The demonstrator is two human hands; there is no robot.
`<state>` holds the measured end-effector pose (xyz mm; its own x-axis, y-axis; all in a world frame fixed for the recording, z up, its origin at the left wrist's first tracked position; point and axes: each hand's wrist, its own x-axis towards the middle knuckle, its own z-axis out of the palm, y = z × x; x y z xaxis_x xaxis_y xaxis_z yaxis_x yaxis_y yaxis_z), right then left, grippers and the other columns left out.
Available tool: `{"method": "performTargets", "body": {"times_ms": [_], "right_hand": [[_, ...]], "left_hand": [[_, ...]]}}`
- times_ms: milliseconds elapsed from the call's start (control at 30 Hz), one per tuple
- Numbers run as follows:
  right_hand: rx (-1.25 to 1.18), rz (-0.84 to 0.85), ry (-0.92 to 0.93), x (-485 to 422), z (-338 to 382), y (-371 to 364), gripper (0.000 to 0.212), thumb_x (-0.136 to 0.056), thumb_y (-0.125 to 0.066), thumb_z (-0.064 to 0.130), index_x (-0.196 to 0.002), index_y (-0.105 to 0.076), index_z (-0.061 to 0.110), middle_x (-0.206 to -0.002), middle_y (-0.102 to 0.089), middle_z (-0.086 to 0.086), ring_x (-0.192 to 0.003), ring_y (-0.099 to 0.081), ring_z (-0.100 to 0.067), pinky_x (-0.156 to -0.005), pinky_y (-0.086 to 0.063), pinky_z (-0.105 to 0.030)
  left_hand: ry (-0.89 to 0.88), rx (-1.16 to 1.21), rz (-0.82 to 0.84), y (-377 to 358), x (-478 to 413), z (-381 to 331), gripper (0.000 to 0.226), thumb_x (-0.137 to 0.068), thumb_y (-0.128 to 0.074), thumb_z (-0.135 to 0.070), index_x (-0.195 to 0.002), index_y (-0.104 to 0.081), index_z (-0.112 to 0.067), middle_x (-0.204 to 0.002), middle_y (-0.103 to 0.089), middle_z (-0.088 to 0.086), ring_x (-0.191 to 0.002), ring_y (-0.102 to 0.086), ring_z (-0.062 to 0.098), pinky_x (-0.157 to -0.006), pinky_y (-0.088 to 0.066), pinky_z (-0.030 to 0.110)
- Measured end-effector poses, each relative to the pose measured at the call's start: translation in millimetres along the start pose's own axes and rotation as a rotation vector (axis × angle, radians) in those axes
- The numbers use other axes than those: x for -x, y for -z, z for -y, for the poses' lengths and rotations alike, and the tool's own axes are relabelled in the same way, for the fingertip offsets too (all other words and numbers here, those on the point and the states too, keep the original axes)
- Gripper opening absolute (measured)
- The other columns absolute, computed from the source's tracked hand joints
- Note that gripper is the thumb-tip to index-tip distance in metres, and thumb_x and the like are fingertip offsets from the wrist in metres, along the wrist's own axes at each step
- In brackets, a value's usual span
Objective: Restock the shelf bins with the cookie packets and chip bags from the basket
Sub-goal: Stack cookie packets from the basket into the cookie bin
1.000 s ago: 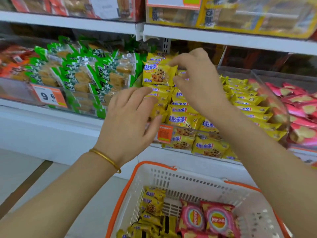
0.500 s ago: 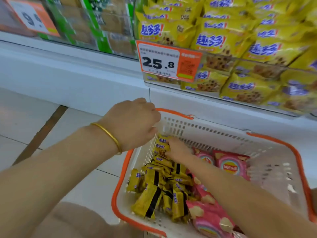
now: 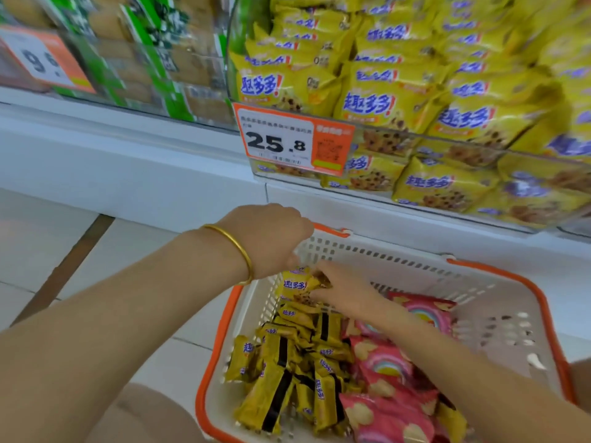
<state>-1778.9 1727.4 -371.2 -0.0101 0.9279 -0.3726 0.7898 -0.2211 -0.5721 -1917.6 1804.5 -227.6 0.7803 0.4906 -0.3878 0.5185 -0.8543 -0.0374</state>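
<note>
Right grip [image 3: 345,292] pinches the right end of a yellow packet [image 3: 297,284] in the upper-left corner of the basket [image 3: 499,270]. The packet lies left of that grip, long axis roughly across the frame. Left grip [image 3: 271,238] hangs just above the packet's left end with its fingers curled under and hidden, so we can't tell if it holds anything. The yellow bin [image 3: 479,145] is up-frame and to the right. We judge the right grip makes the lift, past the price tag [image 3: 294,139].

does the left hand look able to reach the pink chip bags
Probably yes: the left hand is over the open basket and the chip bags lie uncovered, though the right forearm crosses some.
</note>
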Motion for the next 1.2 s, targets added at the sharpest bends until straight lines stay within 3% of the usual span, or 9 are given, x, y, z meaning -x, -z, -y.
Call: {"method": "performTargets", "body": {"times_ms": [167,400,500,600,667,733,967,1067,1200], "right_hand": [[-0.298,-0.122,0.139,71,40,91,0.027,-0.088,-0.065,0.018,-0.114,-0.056,0.012,-0.105,-0.058,-0.003,-0.095,-0.059,-0.017,-0.082,-0.050,-0.035],[-0.521,-0.420,0.282,137,101,182,0.033,-0.072,-0.075,0.004,-0.092,-0.054,0.019,-0.081,-0.063,0.009,-0.047,-0.054,-0.002,-0.045,-0.050,-0.020],[-0.445,-0.641,0.318,125,118,222,0.034,-0.074,-0.078,0.013,-0.099,-0.057,0.022,-0.090,-0.057,0.011,-0.051,-0.058,-0.009,-0.050,-0.053,-0.021],[-0.264,-0.804,0.322,79,132,251,0.035,-0.077,-0.077,0.020,-0.108,-0.059,0.020,-0.103,-0.054,0.008,-0.081,-0.064,-0.015,-0.072,-0.057,-0.035],[-0.073,-0.850,0.312,42,139,262,0.037,-0.079,-0.075,0.026,-0.113,-0.060,0.022,-0.115,-0.054,0.001,-0.103,-0.056,-0.016,-0.088,-0.047,-0.029],[0.043,-0.862,0.295,12,146,265,0.036,-0.082,-0.072,0.029,-0.116,-0.059,0.024,-0.121,-0.049,-0.004,-0.108,-0.053,-0.018,-0.087,-0.038,-0.021],[0.266,-0.914,0.283,-23,157,252,0.031,-0.088,-0.064,0.027,-0.116,-0.052,0.019,-0.120,-0.043,-0.006,-0.096,-0.058,-0.028,-0.082,-0.045,-0.034],[0.387,-0.896,0.251,-26,156,245,0.032,-0.090,-0.061,0.031,-0.118,-0.051,0.021,-0.121,-0.044,-0.006,-0.097,-0.057,-0.031,-0.074,-0.044,-0.036],[0.351,-0.865,0.225,-21,159,250,0.037,-0.086,-0.065,0.036,-0.120,-0.054,0.026,-0.123,-0.044,-0.005,-0.111,-0.051,-0.026,-0.084,-0.045,-0.037]], "left_hand": [[-0.056,0.274,0.026,34,1,-14,0.048,-0.088,-0.063,-0.037,-0.130,-0.047,-0.021,-0.124,-0.053,0.001,-0.103,-0.051,0.014,-0.087,-0.041,0.027],[-0.196,0.820,-0.451,121,36,-17,0.030,-0.075,-0.071,-0.034,-0.102,-0.065,-0.021,-0.069,-0.059,-0.016,-0.054,-0.050,-0.005,-0.054,-0.037,0.007],[-0.106,1.064,-0.939,133,31,-1,0.032,-0.082,-0.071,-0.031,-0.109,-0.058,-0.019,-0.083,-0.060,-0.011,-0.072,-0.056,0.000,-0.067,-0.047,0.013],[0.156,0.831,-1.239,129,20,23,0.033,-0.091,-0.057,-0.024,-0.120,-0.054,-0.009,-0.108,-0.057,-0.003,-0.102,-0.054,0.011,-0.093,-0.045,0.025],[0.237,0.668,-1.188,117,11,37,0.041,-0.091,-0.053,-0.025,-0.127,-0.050,-0.004,-0.123,-0.053,0.009,-0.117,-0.048,0.022,-0.102,-0.037,0.031],[0.226,0.573,-1.095,105,5,43,0.047,-0.091,-0.049,-0.029,-0.130,-0.047,-0.003,-0.131,-0.049,0.014,-0.125,-0.042,0.026,-0.103,-0.029,0.028],[0.201,0.372,-0.967,89,-10,51,0.063,-0.090,-0.030,-0.040,-0.140,-0.041,-0.004,-0.153,-0.027,0.018,-0.144,-0.017,0.028,-0.117,-0.010,0.036],[0.229,0.303,-0.926,88,-16,54,0.069,-0.089,-0.019,-0.050,-0.142,-0.040,-0.011,-0.155,-0.024,0.013,-0.146,-0.011,0.026,-0.119,-0.011,0.042],[0.247,0.260,-0.904,89,-15,57,0.081,-0.082,-0.007,-0.056,-0.142,-0.040,-0.013,-0.155,-0.025,0.011,-0.147,-0.011,0.025,-0.118,-0.015,0.048]]}}
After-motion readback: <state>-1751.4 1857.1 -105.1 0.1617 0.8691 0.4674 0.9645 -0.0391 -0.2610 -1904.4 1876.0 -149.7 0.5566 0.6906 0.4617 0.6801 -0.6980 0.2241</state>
